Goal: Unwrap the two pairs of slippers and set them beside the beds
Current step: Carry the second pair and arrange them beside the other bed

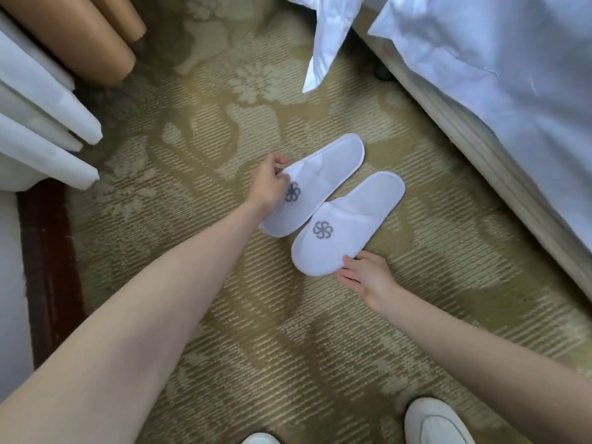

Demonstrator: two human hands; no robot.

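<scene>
Two white slippers with a grey swirl logo lie side by side on the patterned carpet, toes toward me, unwrapped. My left hand [270,184] grips the left edge of the left slipper [323,174], partly covering its logo. My right hand [368,277] pinches the toe rim of the right slipper [349,219], thumb on top and fingers under the edge. The bed [519,100] with white bedding stands to the right of the pair. No other slippers or wrapping are in view.
White and tan curtains [51,91] hang at the upper left above a dark wooden skirting [48,267]. A white duvet corner [323,46] hangs down at top centre. My white shoes [432,424] show at the bottom edge.
</scene>
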